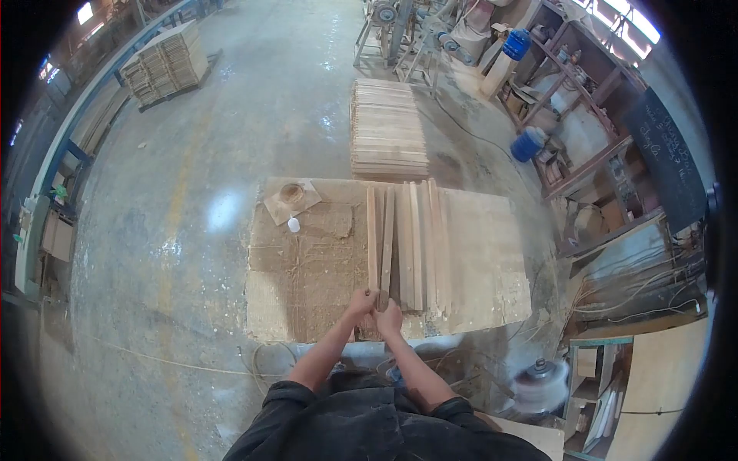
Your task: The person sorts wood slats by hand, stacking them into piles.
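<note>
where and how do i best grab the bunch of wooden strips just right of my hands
Probably by the near ends, coming from your side: the wooden strips are long and narrow, point away from you, and their near ends lie closest to the right hand. They sit close together, leaving little room to grip along their length.

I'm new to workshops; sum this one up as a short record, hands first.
Left hand: at the near ends of two long, pale wooden strips
Right hand: close beside it; exact grip unclear
Work surface: broad, pale, rectangular, browned on the left
Right of the two strips: more long wooden strips
Far-left corner: flat, light wooden board; small white object
Beyond: pale wooden slat stack
Far right: black chalkboard, written on
</note>
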A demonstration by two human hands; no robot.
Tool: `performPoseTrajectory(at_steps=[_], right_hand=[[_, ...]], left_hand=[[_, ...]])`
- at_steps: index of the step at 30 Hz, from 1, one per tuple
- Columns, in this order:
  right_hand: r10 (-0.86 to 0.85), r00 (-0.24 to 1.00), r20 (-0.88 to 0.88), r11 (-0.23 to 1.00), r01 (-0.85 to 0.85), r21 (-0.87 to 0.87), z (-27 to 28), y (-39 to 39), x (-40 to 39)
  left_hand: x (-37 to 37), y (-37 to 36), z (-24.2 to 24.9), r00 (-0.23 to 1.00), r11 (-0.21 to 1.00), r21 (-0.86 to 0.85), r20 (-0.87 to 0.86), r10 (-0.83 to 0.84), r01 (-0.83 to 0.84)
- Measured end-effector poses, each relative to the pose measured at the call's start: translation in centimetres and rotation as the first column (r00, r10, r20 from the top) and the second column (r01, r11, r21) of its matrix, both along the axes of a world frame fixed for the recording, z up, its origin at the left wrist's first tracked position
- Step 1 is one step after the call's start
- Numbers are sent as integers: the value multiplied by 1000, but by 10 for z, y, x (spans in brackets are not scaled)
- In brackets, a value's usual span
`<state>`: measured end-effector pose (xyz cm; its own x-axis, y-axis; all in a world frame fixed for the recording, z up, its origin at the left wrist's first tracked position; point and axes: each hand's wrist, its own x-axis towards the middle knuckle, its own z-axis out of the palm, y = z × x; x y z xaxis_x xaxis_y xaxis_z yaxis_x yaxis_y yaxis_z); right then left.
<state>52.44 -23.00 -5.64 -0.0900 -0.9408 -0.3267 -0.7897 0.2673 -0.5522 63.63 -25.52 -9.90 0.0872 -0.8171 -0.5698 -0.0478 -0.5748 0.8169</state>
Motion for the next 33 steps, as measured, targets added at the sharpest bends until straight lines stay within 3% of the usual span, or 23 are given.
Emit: performPoseTrajectory(at_steps=[4,7,9,12,15,16,19,22,25,28,31,33], right_hand=[[49,957,286,994,-18,-110,16,5,6],[37,907,420,994,-77,77,15,12,15],[39,923,383,997,-64,52,30,28,22],[75,953,293,997,-67,-36,32,51,26],[148,974,173,979,-118,-168,18,74,31],[174,977,126,965,-144,-217,15,76,31],[228,966,124,935,-182,-304,13,81,36],[348,888,299,937,-339,-85,28,76,26],[251,950,184,957,-215,-194,25,59,16],[2,980,-198,955,-60,-291,5,19,6],[58,939,-338,969,-134,-206,-10,-11,1],[68,965,-255,975,-119,-190,-33,-24,0]], left_hand=[[38,20,-14,933,994,36,-343,107,-101],[71,46,-15,811,992,81,-571,128,-99],[87,68,-27,719,993,97,-685,114,-65],[96,99,-4,650,984,177,-744,157,-35],[92,112,2,598,975,195,-772,218,-104],[91,111,3,640,975,197,-738,214,-100],[85,108,13,890,968,227,-413,194,-105],[94,107,6,805,993,116,-590,63,7],[101,107,-4,893,987,159,-447,47,27],[107,105,0,904,979,188,-428,5,83],[98,109,16,863,980,178,-476,170,-95],[94,112,24,851,971,162,-472,231,-174]])
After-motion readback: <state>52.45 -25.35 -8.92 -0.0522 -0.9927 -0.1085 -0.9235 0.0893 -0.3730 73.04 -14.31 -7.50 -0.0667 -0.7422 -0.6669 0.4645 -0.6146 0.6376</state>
